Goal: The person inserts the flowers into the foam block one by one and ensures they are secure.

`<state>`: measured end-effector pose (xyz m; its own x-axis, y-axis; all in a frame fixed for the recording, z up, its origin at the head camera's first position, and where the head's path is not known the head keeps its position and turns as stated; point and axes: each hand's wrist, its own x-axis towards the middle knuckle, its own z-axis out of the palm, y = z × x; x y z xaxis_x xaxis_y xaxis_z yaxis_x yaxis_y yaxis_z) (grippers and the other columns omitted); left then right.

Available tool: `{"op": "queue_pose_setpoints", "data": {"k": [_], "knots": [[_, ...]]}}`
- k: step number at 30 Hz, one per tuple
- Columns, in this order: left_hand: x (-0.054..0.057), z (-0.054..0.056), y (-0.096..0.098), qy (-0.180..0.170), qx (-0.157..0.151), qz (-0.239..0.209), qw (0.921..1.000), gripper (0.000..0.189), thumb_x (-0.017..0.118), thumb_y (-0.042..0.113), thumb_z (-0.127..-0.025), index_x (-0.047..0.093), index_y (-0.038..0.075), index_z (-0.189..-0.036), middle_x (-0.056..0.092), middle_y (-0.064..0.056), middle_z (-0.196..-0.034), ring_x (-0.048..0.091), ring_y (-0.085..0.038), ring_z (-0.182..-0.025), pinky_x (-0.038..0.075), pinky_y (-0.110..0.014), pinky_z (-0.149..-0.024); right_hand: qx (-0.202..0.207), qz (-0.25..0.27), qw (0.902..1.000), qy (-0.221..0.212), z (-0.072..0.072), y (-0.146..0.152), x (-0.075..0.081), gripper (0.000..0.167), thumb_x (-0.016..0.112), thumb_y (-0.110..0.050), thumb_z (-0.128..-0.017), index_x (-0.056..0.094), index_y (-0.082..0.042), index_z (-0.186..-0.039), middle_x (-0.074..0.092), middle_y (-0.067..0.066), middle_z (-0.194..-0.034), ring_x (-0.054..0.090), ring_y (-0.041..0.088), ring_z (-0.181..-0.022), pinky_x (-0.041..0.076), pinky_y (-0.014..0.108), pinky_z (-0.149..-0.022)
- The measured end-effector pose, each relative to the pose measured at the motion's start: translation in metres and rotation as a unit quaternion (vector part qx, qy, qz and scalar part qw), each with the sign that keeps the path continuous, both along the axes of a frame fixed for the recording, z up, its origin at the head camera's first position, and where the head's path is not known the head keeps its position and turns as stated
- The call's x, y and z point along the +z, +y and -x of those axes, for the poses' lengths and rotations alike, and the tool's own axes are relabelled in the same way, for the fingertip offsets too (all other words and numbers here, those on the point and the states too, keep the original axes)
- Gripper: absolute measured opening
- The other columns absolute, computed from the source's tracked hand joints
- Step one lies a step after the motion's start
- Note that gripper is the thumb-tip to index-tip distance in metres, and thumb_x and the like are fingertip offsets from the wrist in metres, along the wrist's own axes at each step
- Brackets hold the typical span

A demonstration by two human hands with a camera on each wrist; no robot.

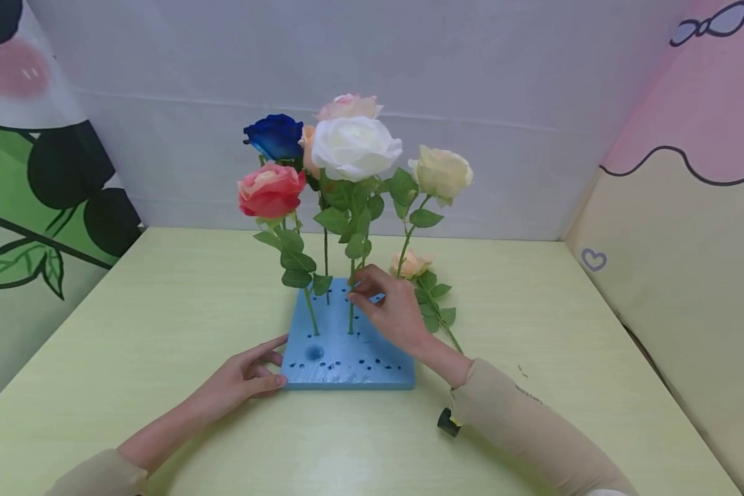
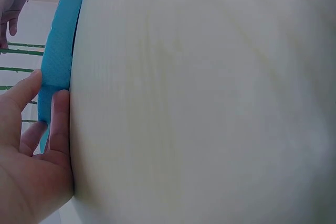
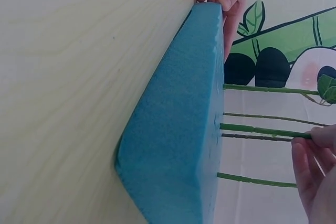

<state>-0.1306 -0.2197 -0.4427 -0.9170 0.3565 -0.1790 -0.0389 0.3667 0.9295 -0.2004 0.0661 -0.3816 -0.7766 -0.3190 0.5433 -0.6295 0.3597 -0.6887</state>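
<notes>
My right hand (image 1: 392,313) pinches the green stem of the white rose (image 1: 356,148) between thumb and fingertips, above the blue foam block (image 1: 347,375). That stem stands upright, its lower end in the block; the right wrist view shows the pinched stem (image 3: 262,129) too. At the block's front left corner lies my left hand (image 1: 251,372), thumb and fingertips touching its edge. The left wrist view shows these fingers (image 2: 60,114) against the block's side, low by the table. Around the white rose stand a red-pink rose (image 1: 271,189), a blue rose (image 1: 275,136) and a cream rose (image 1: 441,172).
Pink (image 1: 347,107) and peach (image 1: 308,148) blooms show partly behind the white rose. A peach rose (image 1: 411,264) lies on the table (image 1: 508,427) right of the block. Small holes dot the block's top. A small black object (image 1: 449,422) is below my right sleeve. Painted panels flank the table.
</notes>
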Motion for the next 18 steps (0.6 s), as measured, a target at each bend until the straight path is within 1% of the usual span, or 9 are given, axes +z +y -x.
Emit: {"op": "queue_pose_setpoints", "data": {"k": [6, 15, 18], "knots": [[0.0015, -0.0011, 0.0006, -0.002, 0.000, 0.000, 1.0000, 0.077, 0.071, 0.024, -0.091, 0.031, 0.008, -0.155, 0.050, -0.020, -0.126, 0.064, -0.009, -0.088, 0.057, -0.023, -0.083, 0.004, 0.007, 0.9999, -0.013, 0.0010, 0.0002, 0.0003, 0.016, 0.071, -0.009, -0.089, 0.067, -0.007, -0.104, 0.076, 0.010, -0.090, 0.074, 0.021, -0.078, 0.060, 0.036, -0.072], [-0.0004, -0.0007, -0.0002, -0.003, 0.005, 0.010, 0.9999, 0.077, 0.072, 0.025, -0.090, 0.032, 0.009, -0.154, 0.050, -0.021, -0.126, 0.064, -0.010, -0.088, 0.057, -0.023, -0.082, 0.014, 0.017, 0.9991, -0.037, 0.0017, 0.0018, -0.0001, 0.016, 0.072, -0.009, -0.089, 0.069, -0.006, -0.105, 0.076, 0.011, -0.092, 0.073, 0.022, -0.080, 0.059, 0.037, -0.073], [-0.0004, -0.0008, -0.0005, 0.001, 0.003, 0.013, 0.9999, 0.077, 0.072, 0.025, -0.090, 0.032, 0.008, -0.154, 0.050, -0.022, -0.126, 0.065, -0.011, -0.088, 0.057, -0.022, -0.082, 0.017, 0.019, 0.9990, -0.037, 0.0020, 0.0021, -0.0002, 0.017, 0.072, -0.009, -0.089, 0.069, -0.005, -0.105, 0.076, 0.011, -0.093, 0.073, 0.022, -0.081, 0.059, 0.038, -0.074]]}}
